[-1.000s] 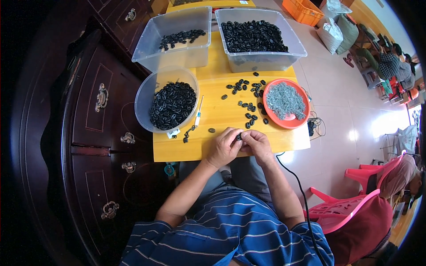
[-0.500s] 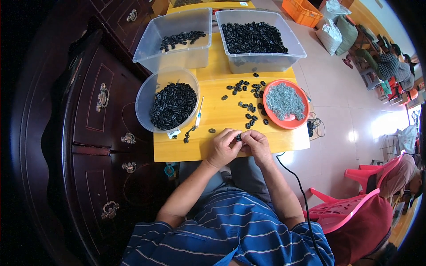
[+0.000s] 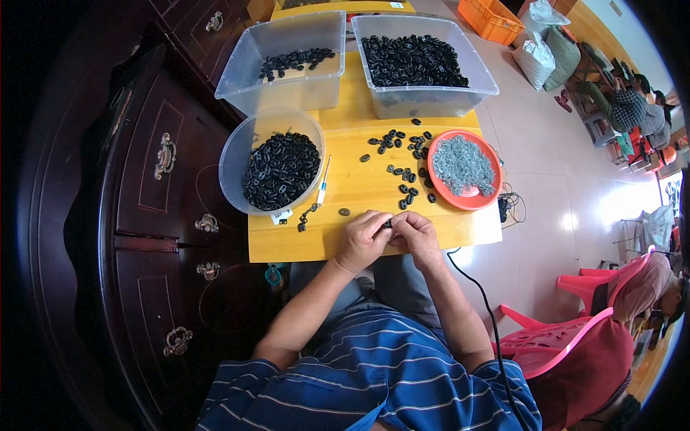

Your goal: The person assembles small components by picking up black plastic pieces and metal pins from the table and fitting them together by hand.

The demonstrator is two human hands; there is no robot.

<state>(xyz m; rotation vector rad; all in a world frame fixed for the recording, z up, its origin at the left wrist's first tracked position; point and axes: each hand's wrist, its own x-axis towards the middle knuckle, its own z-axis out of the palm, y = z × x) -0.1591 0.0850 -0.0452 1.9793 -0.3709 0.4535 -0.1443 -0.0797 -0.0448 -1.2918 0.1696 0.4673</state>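
Note:
At the front edge of the yellow table point(image 3: 302, 244), my left hand point(image 3: 361, 240) and my right hand point(image 3: 419, 238) meet, fingertips pinched. Between them is a small black oval part point(image 3: 387, 223), gripped from both sides and mostly hidden by the fingers. Several loose black oval parts point(image 3: 407, 195) lie just beyond my right hand. To their right sits an orange-red plate point(image 3: 467, 202) heaped with tiny silvery metal pieces point(image 3: 460, 161). One lone dark oval part point(image 3: 344, 212) rests beside my left hand. Left of it stands a round clear tub point(image 3: 231, 161) filled with black oval parts.
Two clear rectangular bins, a left bin point(image 3: 284, 92) and a right bin point(image 3: 424, 103), hold more black parts at the back. A white-handled thin tool point(image 3: 321, 192) lies by the tub. Dark drawers point(image 3: 154, 179) flank the left; pink chairs point(image 3: 560, 337) and other people are at right.
The black part has tilted slightly between my fingertips, so less of its face shows. Both hands stay at nearly the same spot.

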